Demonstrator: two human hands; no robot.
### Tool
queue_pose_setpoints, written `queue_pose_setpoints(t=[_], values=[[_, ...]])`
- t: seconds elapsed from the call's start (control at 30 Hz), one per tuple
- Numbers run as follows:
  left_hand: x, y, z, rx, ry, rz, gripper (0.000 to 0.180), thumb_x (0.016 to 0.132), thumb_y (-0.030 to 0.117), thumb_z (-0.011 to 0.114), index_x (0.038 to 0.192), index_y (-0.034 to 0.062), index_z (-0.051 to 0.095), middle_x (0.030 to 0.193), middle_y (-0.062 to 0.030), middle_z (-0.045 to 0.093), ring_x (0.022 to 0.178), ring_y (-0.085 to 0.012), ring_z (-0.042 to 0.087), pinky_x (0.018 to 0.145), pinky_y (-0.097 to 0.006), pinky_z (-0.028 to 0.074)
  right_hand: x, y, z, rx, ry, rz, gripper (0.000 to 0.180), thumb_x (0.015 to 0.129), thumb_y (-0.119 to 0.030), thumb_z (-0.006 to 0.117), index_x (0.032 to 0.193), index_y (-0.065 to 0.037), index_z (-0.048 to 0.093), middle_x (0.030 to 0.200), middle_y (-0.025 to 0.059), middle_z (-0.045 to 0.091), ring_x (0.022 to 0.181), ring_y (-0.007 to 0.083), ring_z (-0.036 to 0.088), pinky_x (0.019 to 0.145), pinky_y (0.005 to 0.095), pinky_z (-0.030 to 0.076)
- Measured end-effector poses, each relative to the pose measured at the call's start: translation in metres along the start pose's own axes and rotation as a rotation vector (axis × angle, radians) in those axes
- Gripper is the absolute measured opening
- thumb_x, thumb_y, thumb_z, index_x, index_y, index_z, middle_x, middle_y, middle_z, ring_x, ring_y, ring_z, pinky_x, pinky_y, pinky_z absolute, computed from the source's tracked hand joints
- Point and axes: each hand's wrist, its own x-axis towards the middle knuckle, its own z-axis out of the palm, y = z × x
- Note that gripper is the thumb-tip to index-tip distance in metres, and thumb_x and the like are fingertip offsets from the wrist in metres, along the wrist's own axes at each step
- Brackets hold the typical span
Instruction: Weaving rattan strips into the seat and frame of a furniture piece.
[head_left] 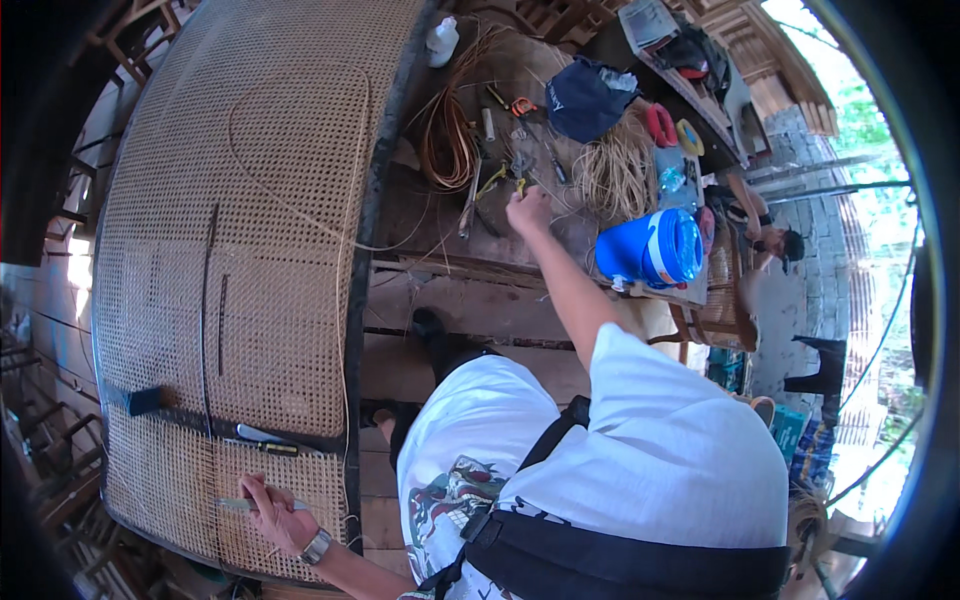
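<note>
A large panel of woven cane webbing (270,250) in a dark frame lies on my left. Over its near end, my left hand (280,515) is closed around a thin, pale greenish flat tool (240,504); its kind is unclear. Just beyond lie a screwdriver (270,448) with a yellow and black handle and a dark block (145,401). My right arm stretches to the wooden workbench, where my right hand (528,212) pinches one handle of yellow-handled pliers (520,186). A loose cane strand (300,212) curves across the webbing toward the bench.
The workbench (420,225) holds a coil of brown cane (447,150), pale fibre strands (615,170), a dark blue cap (588,100), a blue water jug (650,248), tape rolls (660,125) and a white bottle (441,42). Another person (765,235) is at the far right.
</note>
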Motion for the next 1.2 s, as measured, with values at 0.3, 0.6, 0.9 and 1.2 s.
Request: queue_pose_setpoints(t=[0.3, 0.6, 0.9, 1.2], values=[[-0.046, -0.006, 0.120, -0.072, 0.072, -0.116, 0.019, 0.099, 0.025, 0.063, 0.101, 0.0057, 0.062, 0.074, 0.0031, 0.053, 0.049, -0.0018, 0.033, 0.041, -0.019, 0.026, 0.085, 0.010, 0.033, 0.034, -0.610, 0.224, 0.063, 0.082, -0.016, 0.063, 0.136, 0.009, 0.044, 0.137, 0.0291, 0.051, 0.129, 0.0361, 0.052, 0.108, 0.0411, 0.042], [-0.022, 0.009, 0.163, 0.016, -0.108, -0.112, 0.010, 0.093, 0.017, 0.068, 0.098, 0.0088, 0.065, 0.079, 0.0033, 0.061, 0.047, 0.0003, 0.034, 0.042, -0.019, 0.025, 0.102, 0.026, -0.073, 0.818, -0.145, -0.232, 0.027, 0.089, -0.007, 0.063, 0.114, -0.003, 0.055, 0.100, 0.0106, 0.058, 0.092, 0.0209, 0.060, 0.082, 0.0339, 0.048], [-0.044, 0.032, 0.191, 0.060, -0.165, 0.062, 0.015, 0.090, 0.015, 0.072, 0.098, 0.0022, 0.069, 0.083, 0.0000, 0.067, 0.071, -0.0052, 0.057, 0.063, -0.021, 0.044, -0.002, -0.074, -0.195, 1.925, -1.570, -0.144, 0.110, 0.068, -0.084, 0.062, 0.133, 0.003, 0.050, 0.110, 0.0148, 0.060, 0.091, 0.0233, 0.055, 0.086, 0.0385, 0.043], [-0.092, 0.006, 0.142, 0.010, 0.113, 0.149, 0.016, 0.093, 0.016, 0.071, 0.097, 0.0016, 0.068, 0.085, 0.0003, 0.066, 0.076, -0.0062, 0.058, 0.070, -0.021, 0.046, -0.182, -0.194, -0.250, 1.401, -2.353, -0.417, 0.083, 0.079, -0.038, 0.067, 0.145, 0.003, 0.038, 0.123, 0.0180, 0.059, 0.106, 0.0268, 0.062, 0.104, 0.0426, 0.043]])
